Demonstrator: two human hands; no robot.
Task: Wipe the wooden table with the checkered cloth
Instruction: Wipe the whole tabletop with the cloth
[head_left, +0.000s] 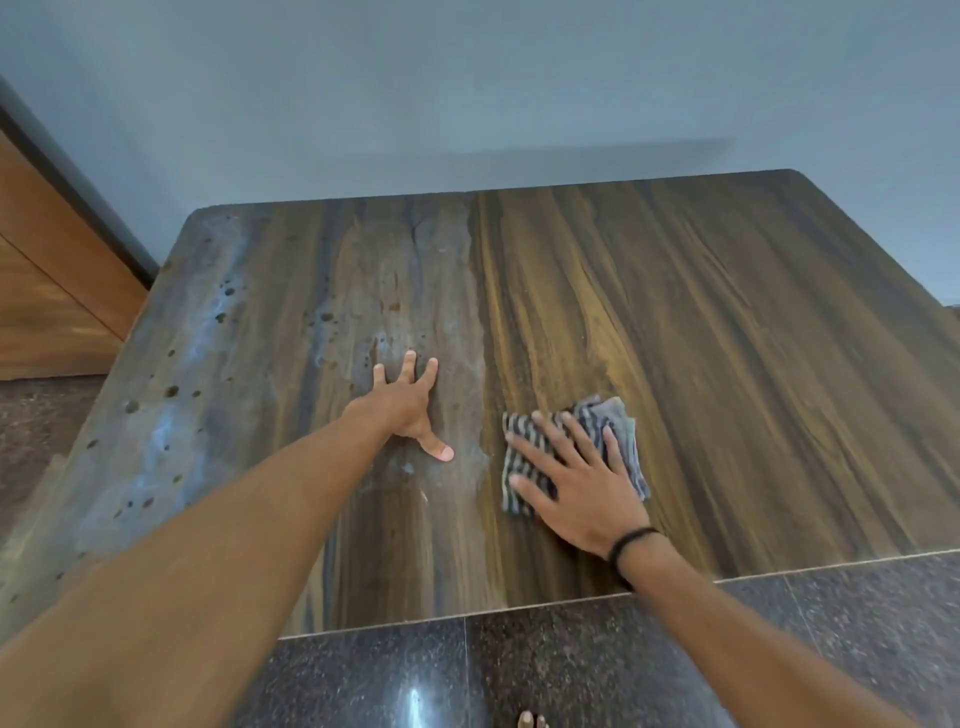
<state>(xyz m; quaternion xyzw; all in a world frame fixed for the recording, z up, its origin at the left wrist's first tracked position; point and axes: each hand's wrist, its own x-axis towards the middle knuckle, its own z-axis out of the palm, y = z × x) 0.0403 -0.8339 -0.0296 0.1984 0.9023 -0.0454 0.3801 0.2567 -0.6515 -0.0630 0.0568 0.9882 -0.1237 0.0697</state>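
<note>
The wooden table (701, 322) fills the middle of the view; its left half looks dusty and greyish with dark spots, its right half is darker and cleaner. The checkered cloth (524, 457), blue-grey with dark stripes, lies crumpled near the table's front middle. My right hand (576, 483) presses flat on the cloth with fingers spread and straight. My left hand (410, 405) rests flat on the dusty wood to the left of the cloth, fingers spread, holding nothing.
A pale blue wall (467, 78) runs behind the table's far edge. A wooden door or panel (47, 280) stands at the left. Dark speckled stone floor (519, 670) lies below the table's front edge, with toes showing at the bottom.
</note>
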